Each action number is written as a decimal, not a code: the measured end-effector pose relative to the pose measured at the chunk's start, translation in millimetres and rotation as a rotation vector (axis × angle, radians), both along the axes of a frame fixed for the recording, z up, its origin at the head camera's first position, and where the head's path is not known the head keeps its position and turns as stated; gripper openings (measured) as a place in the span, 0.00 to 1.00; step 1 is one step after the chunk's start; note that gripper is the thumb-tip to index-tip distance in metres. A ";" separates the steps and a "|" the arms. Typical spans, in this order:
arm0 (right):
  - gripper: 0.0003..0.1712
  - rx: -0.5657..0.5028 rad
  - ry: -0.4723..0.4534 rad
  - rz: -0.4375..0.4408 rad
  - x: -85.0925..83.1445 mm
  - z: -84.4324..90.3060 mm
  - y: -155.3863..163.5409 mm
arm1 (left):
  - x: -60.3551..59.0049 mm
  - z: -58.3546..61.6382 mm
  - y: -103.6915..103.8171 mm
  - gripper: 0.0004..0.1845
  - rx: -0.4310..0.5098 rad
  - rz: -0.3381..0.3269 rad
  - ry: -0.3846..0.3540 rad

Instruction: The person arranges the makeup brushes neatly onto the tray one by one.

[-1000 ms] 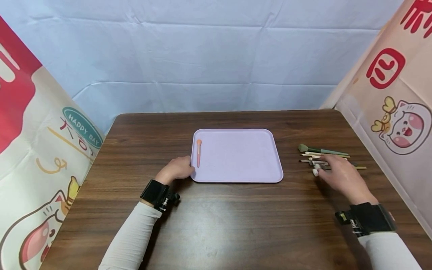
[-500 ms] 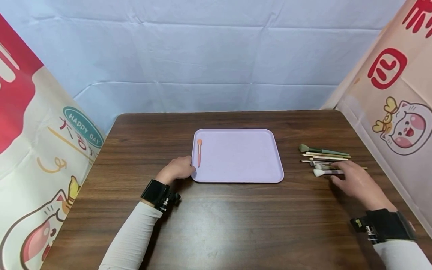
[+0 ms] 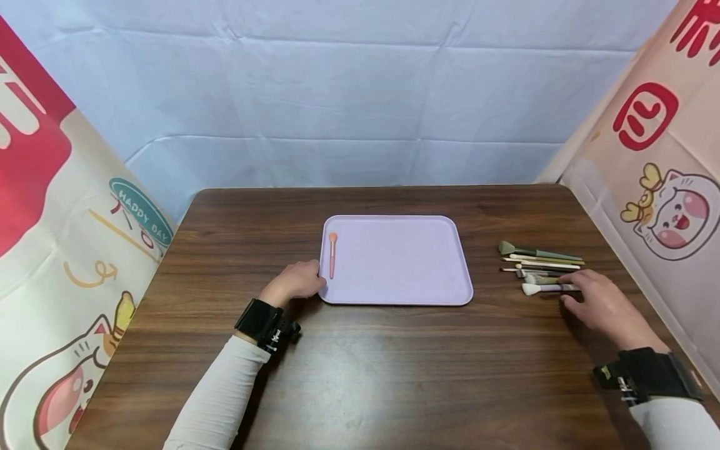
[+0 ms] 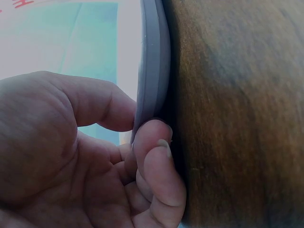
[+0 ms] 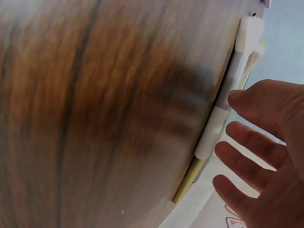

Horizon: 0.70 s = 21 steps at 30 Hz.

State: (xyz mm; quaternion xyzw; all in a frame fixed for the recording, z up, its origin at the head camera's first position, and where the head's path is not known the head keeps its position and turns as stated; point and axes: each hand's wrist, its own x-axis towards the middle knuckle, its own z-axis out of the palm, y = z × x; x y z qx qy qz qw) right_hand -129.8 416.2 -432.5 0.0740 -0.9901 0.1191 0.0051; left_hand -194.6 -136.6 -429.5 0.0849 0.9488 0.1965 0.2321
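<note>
My left hand [image 3: 295, 279] grips the left front edge of a lilac tray [image 3: 400, 262]. In the left wrist view, thumb and fingers pinch the tray's rim [image 4: 153, 61] from both sides. A pink makeup brush [image 3: 332, 256] lies in the tray along its left side. At the right, my right hand [image 3: 610, 306] hovers at the handles of several makeup brushes laid side by side. Nearest to it is a white-tipped makeup brush [image 3: 533, 289]. The right wrist view shows the fingers spread, with the thumb right at this brush's white handle [image 5: 213, 133].
A green makeup brush [image 3: 540, 252] lies at the back of the bunch, near the table's right edge. The brown wooden table [image 3: 382, 369] meets a pale blue cloth [image 3: 337, 94] at the back. Printed cartoon cloths [image 3: 669, 206] hang on both sides.
My right hand has drawn back to the right and toward me, uncovering more of the brushes. The left hand and the tray have stayed in place.
</note>
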 end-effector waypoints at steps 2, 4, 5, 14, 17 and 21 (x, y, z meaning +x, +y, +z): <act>0.20 0.002 -0.007 -0.005 -0.5 -1.1 0.9 | 0.1 0.4 -0.3 0.08 -0.003 -0.002 0.003; 0.20 0.005 -0.008 -0.003 -1.0 -2.5 2.1 | -0.1 0.6 -0.5 0.08 -0.004 -0.005 0.004; 0.19 0.006 -0.006 -0.001 -1.3 -3.2 2.7 | -0.1 0.5 -0.3 0.08 -0.005 -0.005 0.004; 0.17 0.016 0.029 0.033 -4.7 -8.3 6.4 | 0.4 1.5 -0.7 0.08 -0.009 -0.004 0.007; 0.17 0.017 0.048 0.048 -5.2 -9.1 6.8 | 0.6 1.4 -0.6 0.08 -0.014 -0.010 0.012; 0.16 0.016 0.081 0.077 -5.9 -10.3 8.0 | 0.8 1.4 0.2 0.08 -0.010 -0.016 0.019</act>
